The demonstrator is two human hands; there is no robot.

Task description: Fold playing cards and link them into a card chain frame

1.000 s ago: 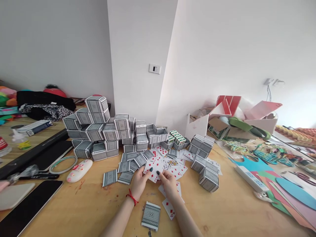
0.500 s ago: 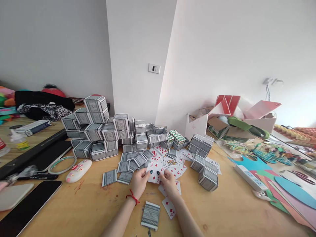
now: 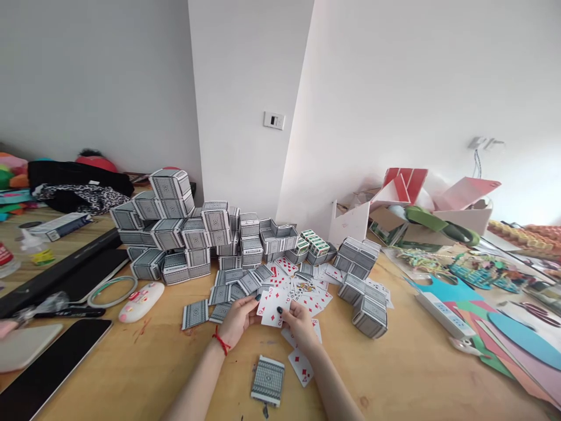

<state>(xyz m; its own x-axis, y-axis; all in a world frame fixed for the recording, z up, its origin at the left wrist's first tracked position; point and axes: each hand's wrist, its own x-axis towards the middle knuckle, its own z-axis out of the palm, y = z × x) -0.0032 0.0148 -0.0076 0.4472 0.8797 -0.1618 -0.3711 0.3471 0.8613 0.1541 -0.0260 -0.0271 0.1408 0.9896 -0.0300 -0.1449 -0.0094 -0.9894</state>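
Note:
My left hand (image 3: 239, 321), with a red string bracelet at its wrist, pinches the left edge of some face-up playing cards (image 3: 270, 304). A two of diamonds is on top, and the corner of at least one more card shows beside it. At the right edge, my right hand (image 3: 300, 324) is closed on the same cards, its thumb on the top face. Loose face-up cards (image 3: 313, 303) lie just beyond my hands, and a four of diamonds (image 3: 301, 367) rests below my right hand. Between my forearms sits a folded grey-backed card piece (image 3: 267, 381).
Blocks folded from cards (image 3: 170, 234) are stacked at the back left, with more blocks (image 3: 369, 316) at the right. A white mouse (image 3: 141, 302) and a black tablet (image 3: 55, 368) lie left. A power strip (image 3: 445, 316) and coloured paper (image 3: 521, 339) lie right.
My left hand has shifted slightly left and turned at the wrist. The held cards have tilted and spread, so another card's corner now shows at the left.

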